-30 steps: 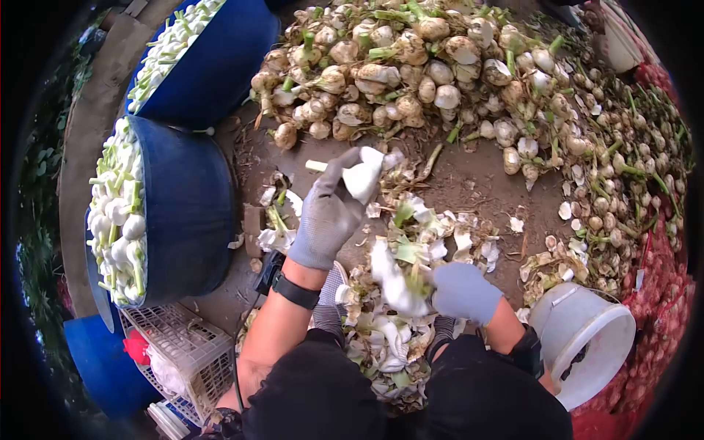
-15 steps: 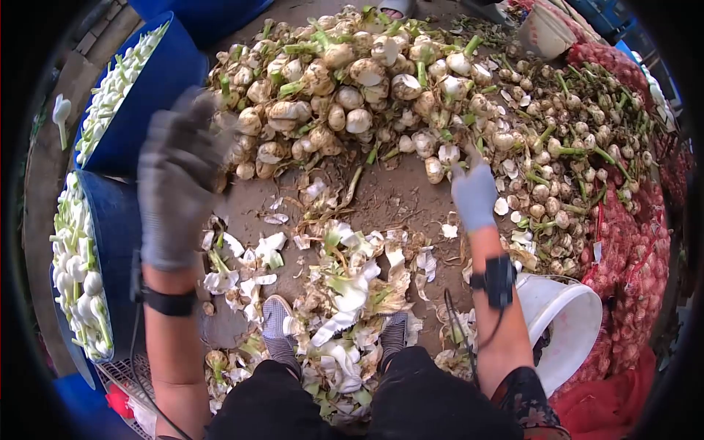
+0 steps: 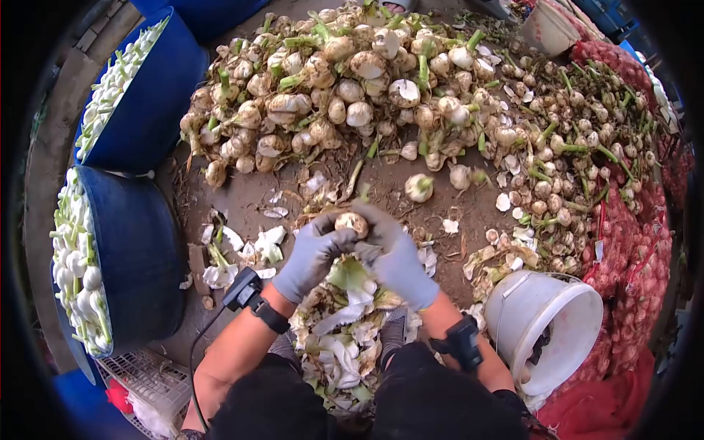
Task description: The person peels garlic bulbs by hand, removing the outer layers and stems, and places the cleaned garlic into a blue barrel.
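Both gloved hands meet above the peelings between my feet. My left hand (image 3: 314,255) is closed around a brownish garlic bulb (image 3: 352,224), its thumb lying against the front. From the other side, my right hand (image 3: 400,262) has its fingers curled at the same bulb. Part of the bulb is hidden by the fingers. Just beyond the hands, a loose garlic bulb (image 3: 419,188) with a cut top lies on the ground. The large pile of unpeeled garlic (image 3: 323,95) spreads farther out.
Blue tubs (image 3: 136,249) of peeled white garlic (image 3: 77,271) stand on the left. A white bucket (image 3: 506,308) lies tilted at the right, near red mesh sacks (image 3: 631,271). Smaller bulbs (image 3: 565,169) cover the right side. Peelings (image 3: 345,315) litter the ground around my shoes.
My left hand has come from beside the blue tubs to the middle. My right hand has drawn back from the pile, and a garlic bulb is now between both hands. Some bulbs shifted.
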A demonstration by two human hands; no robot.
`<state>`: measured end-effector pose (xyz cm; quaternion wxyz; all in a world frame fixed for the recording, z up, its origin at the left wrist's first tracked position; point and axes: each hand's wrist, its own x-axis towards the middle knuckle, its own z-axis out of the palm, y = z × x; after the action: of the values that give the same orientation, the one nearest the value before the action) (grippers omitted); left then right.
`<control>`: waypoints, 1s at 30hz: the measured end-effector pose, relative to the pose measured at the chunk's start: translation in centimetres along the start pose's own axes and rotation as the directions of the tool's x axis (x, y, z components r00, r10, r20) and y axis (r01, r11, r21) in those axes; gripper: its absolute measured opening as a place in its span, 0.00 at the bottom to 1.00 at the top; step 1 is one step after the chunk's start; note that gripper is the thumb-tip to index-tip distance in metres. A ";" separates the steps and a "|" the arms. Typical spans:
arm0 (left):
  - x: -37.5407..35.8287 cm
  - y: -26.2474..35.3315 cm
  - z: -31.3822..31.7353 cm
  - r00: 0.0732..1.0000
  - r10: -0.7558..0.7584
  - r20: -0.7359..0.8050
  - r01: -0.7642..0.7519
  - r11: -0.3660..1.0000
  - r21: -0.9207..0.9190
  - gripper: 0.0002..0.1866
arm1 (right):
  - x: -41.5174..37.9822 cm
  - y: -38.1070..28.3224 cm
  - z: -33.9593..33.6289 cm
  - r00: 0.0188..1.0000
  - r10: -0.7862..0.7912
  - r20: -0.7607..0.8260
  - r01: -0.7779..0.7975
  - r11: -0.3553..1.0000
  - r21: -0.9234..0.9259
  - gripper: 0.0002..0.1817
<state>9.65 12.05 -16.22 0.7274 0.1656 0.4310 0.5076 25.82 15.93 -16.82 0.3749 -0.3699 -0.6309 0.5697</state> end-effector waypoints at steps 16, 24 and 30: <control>-3.6 3.9 0.7 0.964 0.183 0.194 -0.261 0.500 0.826 0.36 | 0.9 -4.1 -1.2 0.706 0.664 0.246 -0.708 0.670 0.224 0.17; -4.3 2.2 -0.1 0.992 0.097 0.082 -0.116 0.955 0.273 0.42 | -1.0 -4.2 -0.6 0.826 0.531 0.186 -0.560 0.740 0.373 0.17; -4.2 1.3 -0.3 0.990 0.106 0.090 -0.121 0.975 0.185 0.42 | -0.5 -5.2 -0.9 0.782 0.561 0.271 -0.619 0.749 0.236 0.12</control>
<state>8.18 8.82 -13.61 0.6947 0.2786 0.4381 0.4979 26.65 15.50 -11.61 0.1689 -0.4327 -0.4141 0.7828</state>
